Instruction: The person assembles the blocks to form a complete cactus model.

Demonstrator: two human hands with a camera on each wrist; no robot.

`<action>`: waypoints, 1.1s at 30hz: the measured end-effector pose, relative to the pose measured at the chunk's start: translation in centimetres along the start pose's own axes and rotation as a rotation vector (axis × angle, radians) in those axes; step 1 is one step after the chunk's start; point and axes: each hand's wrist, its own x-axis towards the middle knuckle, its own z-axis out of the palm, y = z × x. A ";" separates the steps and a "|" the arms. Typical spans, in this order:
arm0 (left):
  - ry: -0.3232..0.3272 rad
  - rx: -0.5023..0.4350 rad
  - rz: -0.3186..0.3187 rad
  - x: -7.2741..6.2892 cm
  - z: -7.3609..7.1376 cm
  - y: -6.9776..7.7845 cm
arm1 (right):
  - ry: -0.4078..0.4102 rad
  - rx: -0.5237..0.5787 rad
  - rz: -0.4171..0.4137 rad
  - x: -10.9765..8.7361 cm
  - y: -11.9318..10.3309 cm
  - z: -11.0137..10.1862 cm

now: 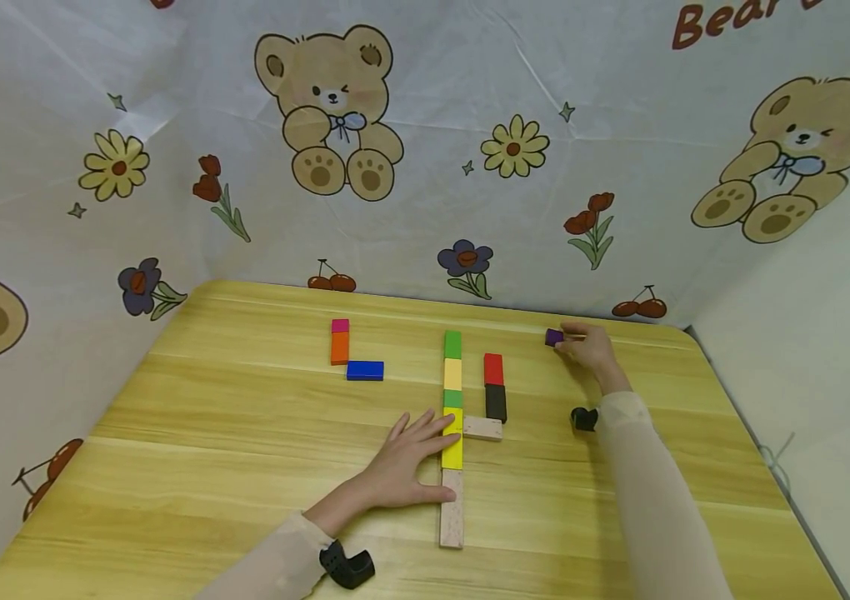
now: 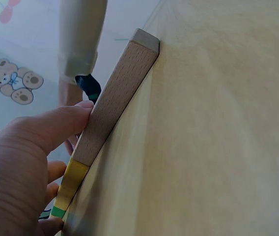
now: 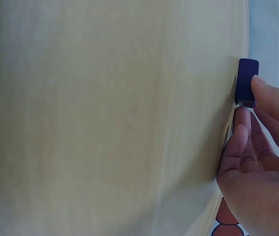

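A purple block [image 1: 553, 337] sits at the far right of the table, and my right hand [image 1: 587, 346] has its thumb and fingers at it. In the right wrist view the thumb lies on the dark purple block [image 3: 247, 82], pinching it. My left hand [image 1: 408, 465] rests with spread fingers along a straight row of blocks. Its fingertips lie over the yellow block [image 1: 452, 454], while the thumb touches the plain wooden block [image 1: 452, 525] at the near end. Beyond these the row goes on with a small green block [image 1: 452, 398], a pale yellow one [image 1: 452, 374] and another green block [image 1: 452, 344].
Right of the row lie a short wooden block [image 1: 482, 428], a black block [image 1: 496, 403] and a red block [image 1: 493, 369]. To the left are a blue block [image 1: 365, 371], an orange one [image 1: 339, 348] and a pink one [image 1: 340, 326]. A bear-print cloth [image 1: 425, 225] hangs behind the table.
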 end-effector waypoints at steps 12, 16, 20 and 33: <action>-0.002 -0.007 0.000 -0.1 -0.1 0.0 | 0.045 -0.011 -0.021 0.0 0.4 0.6; -0.004 -0.011 -0.001 -0.1 -0.1 0.0 | 0.059 -0.022 -0.020 -0.1 0.4 0.7; -0.007 -0.010 -0.003 0.0 -0.1 0.0 | 0.075 -0.018 -0.012 -0.2 0.4 0.6; -0.007 -0.003 -0.001 -0.1 -0.2 0.1 | 0.121 0.128 -0.047 -0.3 -2.8 0.4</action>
